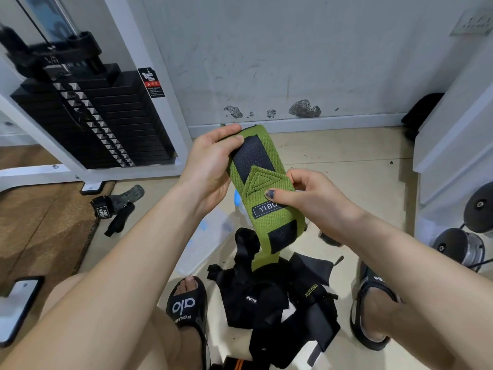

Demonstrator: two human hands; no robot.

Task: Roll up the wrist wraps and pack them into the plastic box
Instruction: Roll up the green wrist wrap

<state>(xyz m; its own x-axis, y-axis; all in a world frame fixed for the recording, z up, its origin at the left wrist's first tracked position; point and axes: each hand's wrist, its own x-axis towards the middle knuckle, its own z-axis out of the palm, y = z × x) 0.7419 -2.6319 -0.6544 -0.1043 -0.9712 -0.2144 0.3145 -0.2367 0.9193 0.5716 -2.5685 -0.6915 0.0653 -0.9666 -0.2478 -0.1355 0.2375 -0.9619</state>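
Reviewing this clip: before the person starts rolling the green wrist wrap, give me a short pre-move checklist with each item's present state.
1. Left hand has a grip on the top end of the green wrist wrap: ok.
2. Right hand pinches the wrap near its label: ok.
3. Wrap held flat, untwisted between the hands: ok.
4. Lower tail hanging free: not ok, it trails into the pile of black wraps.
5. Plastic box within reach on the floor: ok.
6. Box open and ready to receive: cannot tell, arms and wrap hide it.
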